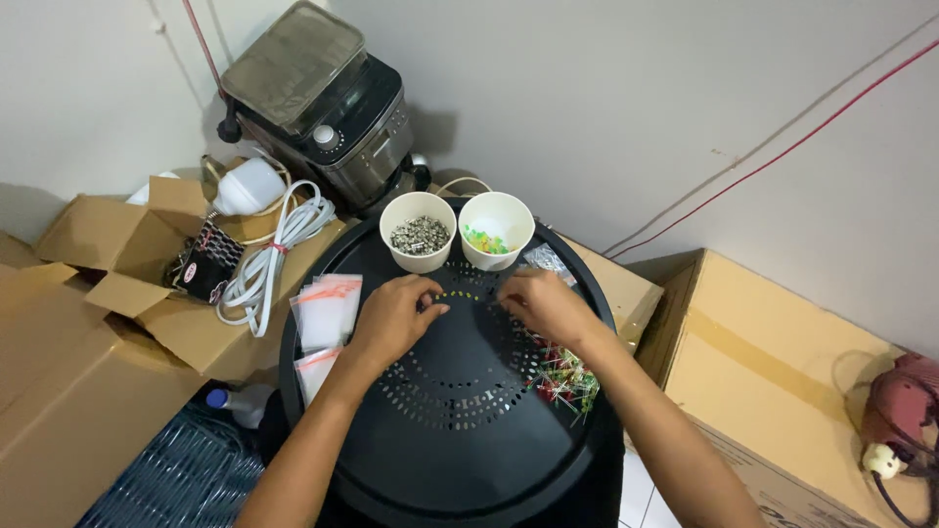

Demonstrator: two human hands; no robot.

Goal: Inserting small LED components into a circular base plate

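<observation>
My left hand pinched a tiny part just below the paper cup of small metal pieces, and my right hand was curled, fingers down, on the black perforated surface just right of it, below the cup of green bits. Judging by the heap of loose LEDs by my right wrist and the stacked small plastic bags left of the cups, most sorting was still ahead.

Two bare forearms, left hand, right hand, no sleeves.

A cluttered home storage corner is being shown. Cardboard boxes and a coffee machine are being kept against plain walls.
</observation>
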